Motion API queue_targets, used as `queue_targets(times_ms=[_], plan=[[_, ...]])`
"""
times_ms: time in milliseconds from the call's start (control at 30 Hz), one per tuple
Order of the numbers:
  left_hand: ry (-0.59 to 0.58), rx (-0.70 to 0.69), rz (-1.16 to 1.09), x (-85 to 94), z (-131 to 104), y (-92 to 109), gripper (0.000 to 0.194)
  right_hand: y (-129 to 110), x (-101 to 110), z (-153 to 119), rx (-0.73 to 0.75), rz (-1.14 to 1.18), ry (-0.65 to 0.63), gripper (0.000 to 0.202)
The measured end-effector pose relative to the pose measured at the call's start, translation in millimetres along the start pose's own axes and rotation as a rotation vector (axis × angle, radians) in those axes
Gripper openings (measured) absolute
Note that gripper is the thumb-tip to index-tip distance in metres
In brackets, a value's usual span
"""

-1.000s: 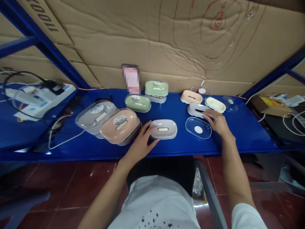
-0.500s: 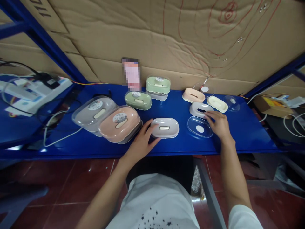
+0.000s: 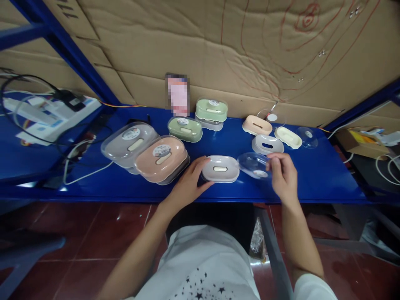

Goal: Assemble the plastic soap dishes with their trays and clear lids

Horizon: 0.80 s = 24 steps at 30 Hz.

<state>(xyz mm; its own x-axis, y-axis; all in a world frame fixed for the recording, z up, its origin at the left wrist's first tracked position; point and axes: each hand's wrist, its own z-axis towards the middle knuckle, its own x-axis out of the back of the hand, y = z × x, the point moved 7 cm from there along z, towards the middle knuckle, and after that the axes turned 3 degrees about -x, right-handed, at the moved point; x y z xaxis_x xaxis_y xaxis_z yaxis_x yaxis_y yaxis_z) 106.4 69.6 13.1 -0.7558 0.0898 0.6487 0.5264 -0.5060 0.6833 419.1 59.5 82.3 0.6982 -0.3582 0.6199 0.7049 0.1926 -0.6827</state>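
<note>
A pale grey soap dish with a slotted middle rests on the blue table in front of me. My left hand grips its left end between thumb and fingers. To the right, my right hand pinches the right edge of a clear plastic lid with a round white sticker. The lid is tilted up off the table, its left side close to the dish. Just behind the lid lies a pale grey slotted tray, with a peach tray and a cream tray beyond it.
Lidded dishes in grey, peach and green stand at the left, and a green one is stacked behind. Another clear lid lies at right. A phone-like object leans on the cardboard wall. Cables and a power strip are far left.
My right hand has taken hold of the clear lid's edge and lifted and tilted it, moving it left towards the grey dish. My left hand stays on the dish.
</note>
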Motion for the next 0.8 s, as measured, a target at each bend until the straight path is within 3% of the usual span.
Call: queue_targets(times_ms=[33, 100, 200, 300, 467, 667, 800], plan=[[0.000, -0.010, -0.007, 0.1, 0, 1, 0.074, -6, -8, 9, -0.035, 0.061, 0.002, 0.039], [-0.002, -0.027, -0.010, 0.1, 0, 1, 0.077, -20, -37, 27, -0.037, 0.139, -0.119, 0.042], [-0.004, -0.041, -0.004, -0.3, -1, 1, 0.080, -39, -88, 45, 0.060, 0.148, -0.414, 0.043], [-0.004, -0.041, -0.007, -1.2, -2, 0, 0.082, -47, -116, 47, 0.150, 0.105, -0.515, 0.041], [-0.021, -0.016, -0.029, -2.2, -2, -3, 0.085, -58, -126, 34, 0.260, 0.052, -0.491, 0.031], [-0.034, -0.009, -0.077, 1.5, 0, -3, 0.089, -68, -140, 34, 0.280, -0.025, -0.574, 0.027], [-0.053, -0.021, -0.096, 2.1, 0, -1, 0.084, -66, -143, 36, 0.237, -0.098, -0.529, 0.029]])
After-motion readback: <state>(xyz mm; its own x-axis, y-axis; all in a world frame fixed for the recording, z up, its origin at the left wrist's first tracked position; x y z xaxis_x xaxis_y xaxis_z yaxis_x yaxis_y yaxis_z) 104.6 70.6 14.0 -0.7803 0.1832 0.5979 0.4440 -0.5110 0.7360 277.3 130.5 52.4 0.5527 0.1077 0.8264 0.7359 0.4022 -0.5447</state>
